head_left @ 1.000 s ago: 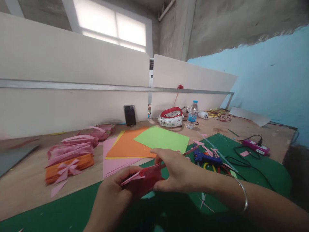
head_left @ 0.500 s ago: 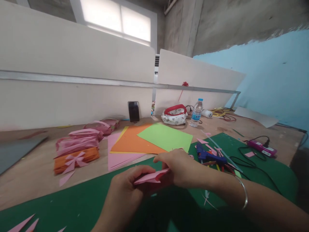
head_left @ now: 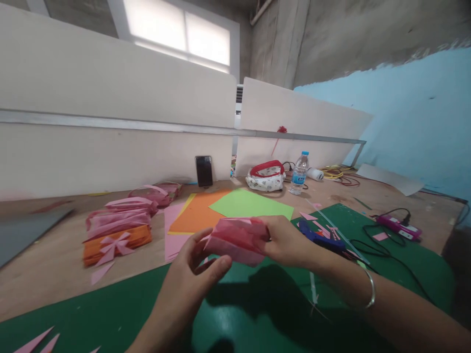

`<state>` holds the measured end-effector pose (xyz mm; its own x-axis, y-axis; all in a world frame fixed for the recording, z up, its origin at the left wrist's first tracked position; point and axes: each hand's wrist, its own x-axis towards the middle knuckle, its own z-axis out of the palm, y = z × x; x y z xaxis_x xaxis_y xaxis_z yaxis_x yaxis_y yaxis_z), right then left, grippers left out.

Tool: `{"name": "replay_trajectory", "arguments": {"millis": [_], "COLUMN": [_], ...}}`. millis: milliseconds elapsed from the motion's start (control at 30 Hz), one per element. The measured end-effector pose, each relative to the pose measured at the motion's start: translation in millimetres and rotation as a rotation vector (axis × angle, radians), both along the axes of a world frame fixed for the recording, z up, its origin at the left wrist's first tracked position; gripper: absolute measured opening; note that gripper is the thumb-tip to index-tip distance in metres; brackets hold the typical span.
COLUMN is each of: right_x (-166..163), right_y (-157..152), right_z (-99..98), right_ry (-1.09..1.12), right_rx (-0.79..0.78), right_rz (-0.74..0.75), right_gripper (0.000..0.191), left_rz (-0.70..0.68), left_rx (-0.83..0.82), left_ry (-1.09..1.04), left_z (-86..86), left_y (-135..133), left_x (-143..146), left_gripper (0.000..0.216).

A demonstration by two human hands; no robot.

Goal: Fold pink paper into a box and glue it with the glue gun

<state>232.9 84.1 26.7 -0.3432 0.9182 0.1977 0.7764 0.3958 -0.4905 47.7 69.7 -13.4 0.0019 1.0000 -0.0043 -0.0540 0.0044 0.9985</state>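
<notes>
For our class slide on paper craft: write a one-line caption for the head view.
Both hands, left hand and right hand, hold folded pink paper above a green mat.

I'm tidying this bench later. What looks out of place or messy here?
Pink paper offcuts lie loose on the green cutting mat, and more litter it beside the blue glue gun. Nothing looks spilled: the water bottle stands upright.

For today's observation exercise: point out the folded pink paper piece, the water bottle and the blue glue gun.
folded pink paper piece (head_left: 237, 240), head view, middle of its front face.
water bottle (head_left: 299, 175), head view, on its label.
blue glue gun (head_left: 319, 235), head view, on its blue body.
</notes>
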Motion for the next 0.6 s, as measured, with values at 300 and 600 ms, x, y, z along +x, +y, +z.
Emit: {"name": "replay_trajectory", "arguments": {"millis": [300,600], "right_x": [1,63], "right_y": [-5,-17], "right_z": [-4.5,32.1], "right_ry": [0.132,0.277], "right_rx": [-0.168,-0.152], "right_rz": [0.076,0.072], "right_gripper": [0.008,0.028], "left_rz": [-0.043,-0.078], "left_rx": [-0.014,-0.055], "left_ry": [-0.159,-0.090], "left_z": [-9.0,-9.1], "left_y": [5,31], "left_x": [-3,-30], "left_gripper": [0.058,0.056]}}
